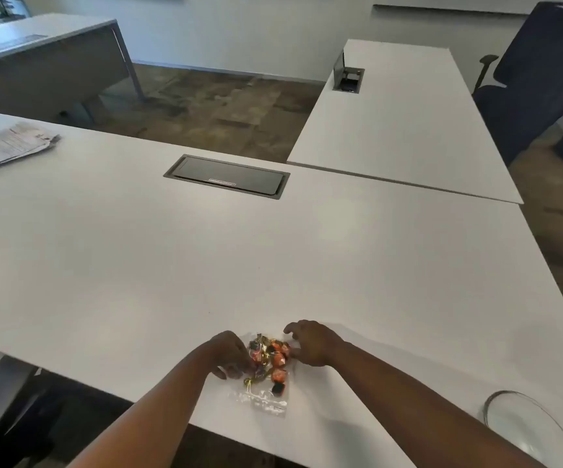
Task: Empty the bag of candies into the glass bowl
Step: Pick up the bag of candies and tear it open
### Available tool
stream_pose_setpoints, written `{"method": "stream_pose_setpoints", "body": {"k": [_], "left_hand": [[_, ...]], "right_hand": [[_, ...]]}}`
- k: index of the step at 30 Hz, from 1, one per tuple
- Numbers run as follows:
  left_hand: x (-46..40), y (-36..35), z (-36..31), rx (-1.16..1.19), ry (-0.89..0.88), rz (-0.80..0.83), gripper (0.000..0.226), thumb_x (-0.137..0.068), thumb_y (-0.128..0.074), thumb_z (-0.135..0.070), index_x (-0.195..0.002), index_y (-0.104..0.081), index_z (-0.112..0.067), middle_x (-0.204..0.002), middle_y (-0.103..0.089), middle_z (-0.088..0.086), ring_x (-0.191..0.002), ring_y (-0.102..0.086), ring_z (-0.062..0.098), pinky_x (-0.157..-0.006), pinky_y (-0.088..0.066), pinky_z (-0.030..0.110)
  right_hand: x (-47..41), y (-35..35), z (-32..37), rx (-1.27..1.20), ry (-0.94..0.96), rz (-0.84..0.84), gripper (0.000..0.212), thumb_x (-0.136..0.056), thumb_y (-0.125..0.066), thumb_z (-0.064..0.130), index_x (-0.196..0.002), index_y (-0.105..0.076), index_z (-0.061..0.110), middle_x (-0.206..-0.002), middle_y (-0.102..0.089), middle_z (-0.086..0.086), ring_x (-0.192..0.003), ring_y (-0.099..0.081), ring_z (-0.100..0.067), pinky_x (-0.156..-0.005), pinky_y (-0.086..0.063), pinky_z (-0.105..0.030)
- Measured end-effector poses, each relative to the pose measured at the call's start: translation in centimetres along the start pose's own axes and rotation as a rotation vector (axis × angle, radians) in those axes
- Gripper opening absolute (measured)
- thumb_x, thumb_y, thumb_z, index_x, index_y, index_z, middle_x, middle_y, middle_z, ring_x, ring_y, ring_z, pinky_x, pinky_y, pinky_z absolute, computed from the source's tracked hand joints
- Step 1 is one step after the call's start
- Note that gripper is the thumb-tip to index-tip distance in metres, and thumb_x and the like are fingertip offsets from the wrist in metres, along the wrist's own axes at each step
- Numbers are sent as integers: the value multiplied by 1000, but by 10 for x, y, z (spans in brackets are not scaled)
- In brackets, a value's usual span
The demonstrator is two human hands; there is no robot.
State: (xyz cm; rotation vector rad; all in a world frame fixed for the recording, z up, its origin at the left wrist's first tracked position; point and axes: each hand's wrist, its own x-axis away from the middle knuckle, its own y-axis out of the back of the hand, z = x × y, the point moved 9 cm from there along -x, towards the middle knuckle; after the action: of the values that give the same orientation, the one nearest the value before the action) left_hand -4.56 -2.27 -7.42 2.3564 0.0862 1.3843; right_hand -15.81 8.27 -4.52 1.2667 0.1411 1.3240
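We see a clear plastic bag [266,376] of candies [271,358] lying flat on the white table [172,265], close to the near edge. The candies are orange, black and gold, bunched in the far half of the bag; the near half is mostly clear film.

Left hand [229,354] is on the bag's left edge, fingers curled down onto the film — looks like a pinch on the bag, but we can't tell if it's actually clamped. Right hand [310,342] sits at the bag's far-right corner, fingers spread apart and arched, fingertips touching or just above the film; nothing held in it.

The glass bowl [526,430] is well apart from the bag, at the table's near-right corner, partly cut off by the frame edge and behind the right forearm.

Elsewhere on the table: a closed cable hatch [227,175] at the far side, and a stack of papers [10,146] far left.
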Motion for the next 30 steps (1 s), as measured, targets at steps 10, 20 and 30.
{"method": "stream_pose_setpoints", "body": {"k": [10,20,30], "left_hand": [[13,17,-49,242,-96,-67,20,-81,-59,2,-64,-62,-8,-57,-59,3,-39,-64,8,-36,-46,15],[23,23,-117,454,-116,-69,18,-85,-57,1,-68,-62,-4,-60,-64,7,-40,-59,6,-44,-50,12],[31,9,-179,676,-236,-20,14,-83,-50,-1,-73,-60,1,-54,-56,11,-35,-60,15,-38,-52,17]], "right_hand": [[6,30,-6,-259,34,-46,58,-83,-68,30,-135,-45,16,-132,-56,-11,-119,-54,-25,-99,-43,-33],[48,78,3,-274,176,-236,56,-64,-84,35,-106,-51,17,-97,-53,5,-87,-57,-19,-75,-46,-30],[82,122,-60,-630,-32,-518,11,-77,-71,8,-86,-74,2,-73,-68,-7,-65,-61,-19,-68,-53,-33]]}}
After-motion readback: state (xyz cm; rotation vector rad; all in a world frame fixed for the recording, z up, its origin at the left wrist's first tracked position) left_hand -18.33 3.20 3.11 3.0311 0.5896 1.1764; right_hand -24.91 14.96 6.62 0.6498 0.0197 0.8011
